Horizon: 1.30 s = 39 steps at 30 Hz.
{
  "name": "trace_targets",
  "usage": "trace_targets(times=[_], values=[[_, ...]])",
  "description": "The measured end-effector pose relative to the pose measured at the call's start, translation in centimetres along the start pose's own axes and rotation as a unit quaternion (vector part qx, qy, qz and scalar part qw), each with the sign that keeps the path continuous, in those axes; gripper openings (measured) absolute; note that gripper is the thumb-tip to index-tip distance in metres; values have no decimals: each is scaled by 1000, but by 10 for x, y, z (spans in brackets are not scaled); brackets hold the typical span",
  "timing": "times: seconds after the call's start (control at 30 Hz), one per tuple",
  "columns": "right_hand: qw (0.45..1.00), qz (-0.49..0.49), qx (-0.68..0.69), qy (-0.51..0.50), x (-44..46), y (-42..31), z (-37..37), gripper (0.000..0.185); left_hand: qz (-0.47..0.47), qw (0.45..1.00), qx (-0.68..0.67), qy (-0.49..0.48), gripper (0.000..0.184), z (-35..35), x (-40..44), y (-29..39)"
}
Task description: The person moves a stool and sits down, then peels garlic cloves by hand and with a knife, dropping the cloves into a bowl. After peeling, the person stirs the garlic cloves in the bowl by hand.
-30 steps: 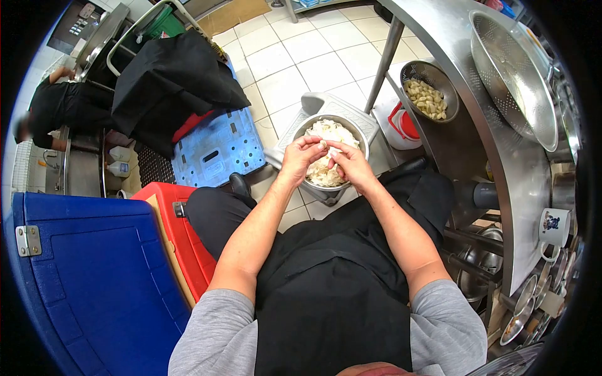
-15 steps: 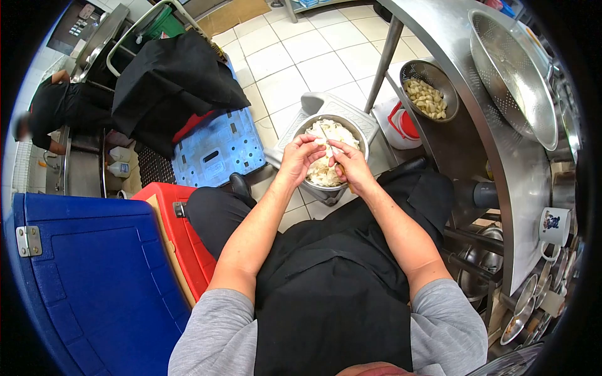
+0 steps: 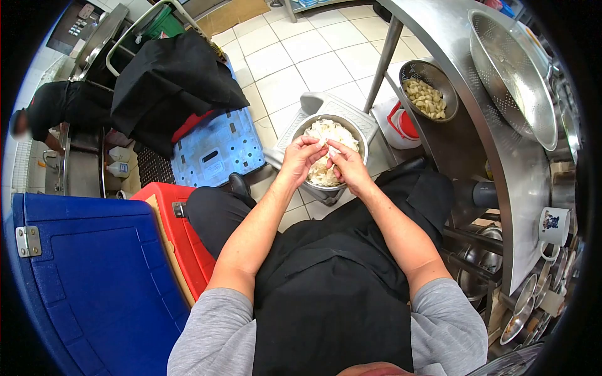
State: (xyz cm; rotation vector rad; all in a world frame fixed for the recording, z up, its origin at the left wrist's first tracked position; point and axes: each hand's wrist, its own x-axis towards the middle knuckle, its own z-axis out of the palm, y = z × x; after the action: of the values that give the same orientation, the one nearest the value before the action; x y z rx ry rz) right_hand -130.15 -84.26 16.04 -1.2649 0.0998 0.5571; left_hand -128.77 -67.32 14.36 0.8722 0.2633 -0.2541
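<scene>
A round metal pot [image 3: 364, 141] full of pale, whitish pieces [image 3: 335, 128] rests on a grey stool [image 3: 307, 103] between my knees. Over the pot, my left hand [image 3: 302, 156] has its fingers pinched on a small pale piece [image 3: 324, 143]. My right hand [image 3: 347, 166] meets it from the right, fingertips closed at the same small piece. The piece is mostly hidden by the fingers, so its exact kind cannot be made out.
A colander [image 3: 431, 72] of pale chunks sits on the shelf at right, above a white bucket with a red lid [image 3: 407, 122]. Left are a blue box [image 3: 100, 269], a red box [image 3: 188, 232] and a blue platform [image 3: 219, 150]. A person [image 3: 69, 106] bends over a sink.
My fingers have shifted slightly around the small piece above the pot. The person at the far left has bent lower and moved an arm.
</scene>
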Motion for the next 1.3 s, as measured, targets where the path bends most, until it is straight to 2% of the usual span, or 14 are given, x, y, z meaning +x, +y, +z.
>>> trace_targets(times=[0.23,0.5,1.3], values=[[999,18,49,-7,1,0,-3,40,-11,1000,8,-1,18,-4,2,-2],[1000,-2,7,-4,1,1,-3,38,-12,1000,-1,11,22,0,1,0],[1000,10,-9,-4,2,0,-3,38,-7,999,50,11,30,3,0,-1]])
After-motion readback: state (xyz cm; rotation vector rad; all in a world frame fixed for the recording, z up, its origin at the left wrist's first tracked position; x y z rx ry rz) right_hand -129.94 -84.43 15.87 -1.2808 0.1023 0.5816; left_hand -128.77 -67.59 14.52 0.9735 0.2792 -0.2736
